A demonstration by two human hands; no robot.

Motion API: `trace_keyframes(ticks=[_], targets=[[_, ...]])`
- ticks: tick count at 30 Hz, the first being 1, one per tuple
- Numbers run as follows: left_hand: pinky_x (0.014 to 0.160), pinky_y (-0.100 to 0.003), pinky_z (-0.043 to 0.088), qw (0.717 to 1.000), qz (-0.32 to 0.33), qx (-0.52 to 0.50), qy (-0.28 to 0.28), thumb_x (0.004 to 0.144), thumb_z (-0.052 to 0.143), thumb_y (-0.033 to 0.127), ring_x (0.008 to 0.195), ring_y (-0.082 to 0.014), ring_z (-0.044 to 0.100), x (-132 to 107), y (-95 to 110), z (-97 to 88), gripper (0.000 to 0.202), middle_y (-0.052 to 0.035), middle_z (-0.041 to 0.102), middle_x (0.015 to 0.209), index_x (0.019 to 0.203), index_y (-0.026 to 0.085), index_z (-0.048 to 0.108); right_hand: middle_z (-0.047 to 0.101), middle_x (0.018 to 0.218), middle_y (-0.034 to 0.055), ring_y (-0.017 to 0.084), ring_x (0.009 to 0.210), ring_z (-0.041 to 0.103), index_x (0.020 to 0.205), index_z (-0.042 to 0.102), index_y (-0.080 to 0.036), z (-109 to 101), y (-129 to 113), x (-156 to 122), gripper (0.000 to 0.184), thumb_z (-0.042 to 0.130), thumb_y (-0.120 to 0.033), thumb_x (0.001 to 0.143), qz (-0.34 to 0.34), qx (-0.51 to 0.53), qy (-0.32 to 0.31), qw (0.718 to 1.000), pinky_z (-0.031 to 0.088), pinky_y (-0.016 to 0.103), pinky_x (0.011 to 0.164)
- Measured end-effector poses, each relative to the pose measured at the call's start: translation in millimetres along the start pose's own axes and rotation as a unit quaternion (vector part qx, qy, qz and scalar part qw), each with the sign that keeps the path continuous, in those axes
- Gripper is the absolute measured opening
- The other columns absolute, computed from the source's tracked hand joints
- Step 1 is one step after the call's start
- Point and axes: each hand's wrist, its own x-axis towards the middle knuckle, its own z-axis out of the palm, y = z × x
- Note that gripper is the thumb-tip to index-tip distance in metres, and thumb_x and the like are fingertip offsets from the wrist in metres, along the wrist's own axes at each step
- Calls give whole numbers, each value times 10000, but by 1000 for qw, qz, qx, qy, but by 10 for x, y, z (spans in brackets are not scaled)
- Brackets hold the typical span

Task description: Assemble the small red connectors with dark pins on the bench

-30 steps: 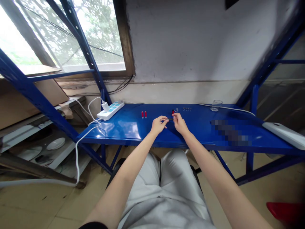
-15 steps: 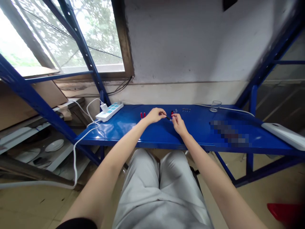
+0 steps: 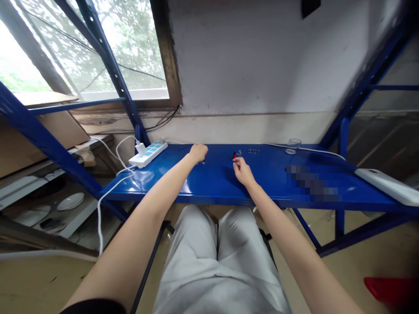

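Note:
On the blue table (image 3: 216,183), my left hand (image 3: 198,153) is lowered, closed, over the spot where two small red pieces lay; the hand now hides most of that spot. A small black stick-like piece (image 3: 204,161) shows at its fingertips. My right hand (image 3: 243,171) hovers over the table with thumb and fingers pinched together; what they hold, if anything, is too small to make out. Just beyond its fingertips lie a small red and black piece (image 3: 234,155) and some small clear pieces (image 3: 239,153).
Several tiny parts (image 3: 254,151) lie in a row at the back. A clear glass (image 3: 293,146) stands right of them. A white power strip (image 3: 149,154) with a plugged-in charger lies left. At the right end rests a white slab-like object (image 3: 389,186); a pixelated item (image 3: 310,183) lies nearer.
My hands have come apart. The left moved left with the black piece, down to where the red pieces lay. The right stayed nearly in place, its fingers drawn slightly back.

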Motion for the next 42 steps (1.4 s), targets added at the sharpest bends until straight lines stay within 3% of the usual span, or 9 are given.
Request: trace_keyframes(ticks=[18,42], targets=[[788,-265,407,998,-62,-4,3,725,525,112,956,-193,569,-51,-104,63,262,-90,650,1011,943,165,660,579,705,30,173,595,532,1012,464,-214,19,37,8,251,342,-348,837,4,-5,-4,1000,360,272,582],[904,-364,297,998,-59,-33,-10,679,545,116,983,-209,539,-13,-115,86,286,-65,641,1028,933,209,638,576,689,25,169,590,533,1019,471,-211,-2,-4,0,262,348,-350,835,8,-12,-16,1000,384,275,607]])
